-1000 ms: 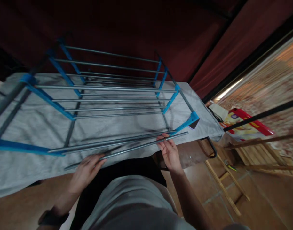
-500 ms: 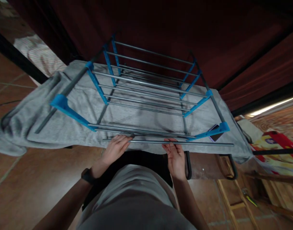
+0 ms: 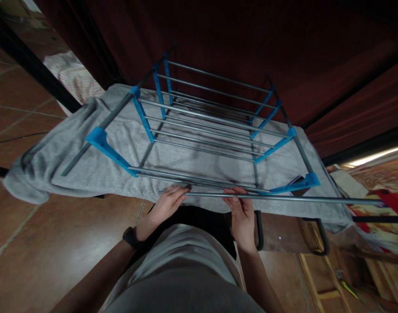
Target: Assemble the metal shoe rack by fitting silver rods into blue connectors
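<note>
A loose grey metal rod (image 3: pixel 293 199) runs level across the front of me, its right end stretching past the blanket's edge. My right hand (image 3: pixel 243 213) grips it near the middle, thumb below and fingers over the top. Closed around the rod's left part is my left hand (image 3: pixel 169 202); a small dark piece shows at its fingertips, too unclear to name. Just beyond both hands stands a rack (image 3: pixel 212 116) of metal rods joined by blue plastic brackets, lying on its back. The nearest blue brackets (image 3: pixel 112 154) hold rods close to my fingers.
The rack rests on a grey blanket (image 3: pixel 71 165) over a bench-like surface. A phone-like dark object (image 3: pixel 305 191) lies under the right bracket. Dark red curtain (image 3: pixel 218 34) hangs behind. A wooden ladder-like frame (image 3: pixel 327 294) and a colourful bag (image 3: pixel 381 226) are at right.
The loose rod has slid to the right, and its right end now reaches much farther out. Both hands keep nearly the same grip. The whole view has shifted slightly.
</note>
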Available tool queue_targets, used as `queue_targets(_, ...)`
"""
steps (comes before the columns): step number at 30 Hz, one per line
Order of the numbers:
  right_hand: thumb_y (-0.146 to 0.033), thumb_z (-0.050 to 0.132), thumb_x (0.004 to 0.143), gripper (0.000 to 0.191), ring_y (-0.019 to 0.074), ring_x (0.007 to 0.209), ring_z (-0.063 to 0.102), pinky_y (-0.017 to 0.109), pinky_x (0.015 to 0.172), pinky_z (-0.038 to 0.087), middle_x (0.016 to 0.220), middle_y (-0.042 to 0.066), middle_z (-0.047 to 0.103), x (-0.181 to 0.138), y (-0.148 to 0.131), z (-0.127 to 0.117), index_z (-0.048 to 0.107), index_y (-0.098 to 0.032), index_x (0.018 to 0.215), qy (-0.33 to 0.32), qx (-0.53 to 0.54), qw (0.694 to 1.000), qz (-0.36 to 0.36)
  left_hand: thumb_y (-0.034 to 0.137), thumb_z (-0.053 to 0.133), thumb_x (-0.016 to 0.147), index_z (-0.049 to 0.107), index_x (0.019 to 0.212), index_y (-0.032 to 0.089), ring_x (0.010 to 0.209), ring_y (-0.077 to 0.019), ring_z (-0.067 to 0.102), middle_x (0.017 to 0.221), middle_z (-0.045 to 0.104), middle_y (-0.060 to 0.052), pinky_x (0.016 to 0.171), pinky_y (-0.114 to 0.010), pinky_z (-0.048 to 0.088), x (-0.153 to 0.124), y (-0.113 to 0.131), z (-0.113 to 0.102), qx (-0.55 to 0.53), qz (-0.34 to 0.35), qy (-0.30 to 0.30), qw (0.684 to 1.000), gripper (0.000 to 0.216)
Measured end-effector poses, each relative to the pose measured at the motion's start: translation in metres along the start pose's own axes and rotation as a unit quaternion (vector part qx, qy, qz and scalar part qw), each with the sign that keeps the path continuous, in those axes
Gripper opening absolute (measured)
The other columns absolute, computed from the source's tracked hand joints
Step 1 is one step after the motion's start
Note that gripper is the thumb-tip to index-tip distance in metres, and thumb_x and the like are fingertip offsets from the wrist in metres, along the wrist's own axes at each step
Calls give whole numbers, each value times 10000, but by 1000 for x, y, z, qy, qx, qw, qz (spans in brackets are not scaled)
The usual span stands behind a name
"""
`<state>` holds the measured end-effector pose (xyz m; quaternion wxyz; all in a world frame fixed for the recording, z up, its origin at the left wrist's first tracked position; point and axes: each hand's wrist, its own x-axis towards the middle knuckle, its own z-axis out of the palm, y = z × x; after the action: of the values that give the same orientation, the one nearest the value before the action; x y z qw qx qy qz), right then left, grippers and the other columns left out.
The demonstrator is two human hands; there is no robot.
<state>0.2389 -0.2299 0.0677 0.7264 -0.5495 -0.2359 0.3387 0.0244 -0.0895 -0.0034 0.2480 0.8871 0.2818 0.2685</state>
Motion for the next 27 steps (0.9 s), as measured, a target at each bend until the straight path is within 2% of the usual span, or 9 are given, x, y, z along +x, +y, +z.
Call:
queue_targets(4, -393, 677, 868, 335, 195, 1000, 676, 437, 938, 548, 1067, 34, 722, 1, 0, 0, 621, -264, 1172, 7, -3, 1000, -3, 346, 476, 1005, 646, 1186, 221, 1009, -223, 659, 1062, 705, -82, 911, -391, 531, 0, -1, 5, -2, 0, 9, 1000, 277)
queue_targets(12, -392, 676, 873, 247, 169, 931, 670, 394, 901, 548, 987, 17, 710, 9, -16, -7, 623, -247, 1066, 44, -20, 998, -40, 328, 469, 1005, 651, 1173, 226, 1016, -222, 660, 1067, 711, -77, 924, -394, 523, -5, -11, 1, 5, -17, 2, 1000, 267)
queue_targets(18, -423, 616, 902, 264, 162, 870, 671, 406, 890, 552, 934, -2, 666, 16, -31, 0, 577, -279, 1119, 48, -9, 995, -86, 338, 479, 1005, 647, 1171, 233, 1033, -217, 671, 1112, 712, -73, 917, -379, 537, -6, -5, 8, -11, -7, -33, 999, 259)
queue_targets(22, -401, 604, 913, 259, 152, 829, 667, 393, 865, 554, 912, -12, 639, 21, -40, 3, 568, -288, 1143, 52, 8, 992, -114, 351, 473, 1006, 634, 1196, 229, 1085, -226, 668, 1177, 707, -72, 938, -380, 542, -5, 0, 9, -7, -27, -62, 998, 277)
queue_targets(27, -403, 577, 926, 277, 151, 790, 652, 384, 801, 561, 877, -18, 617, 25, -48, 2, 553, -291, 1178, 49, 6, 991, -126, 341, 476, 1001, 651, 1195, 217, 1059, -236, 684, 1157, 718, -76, 912, -376, 558, -9, -2, 11, -2, -44, -82, 996, 289)
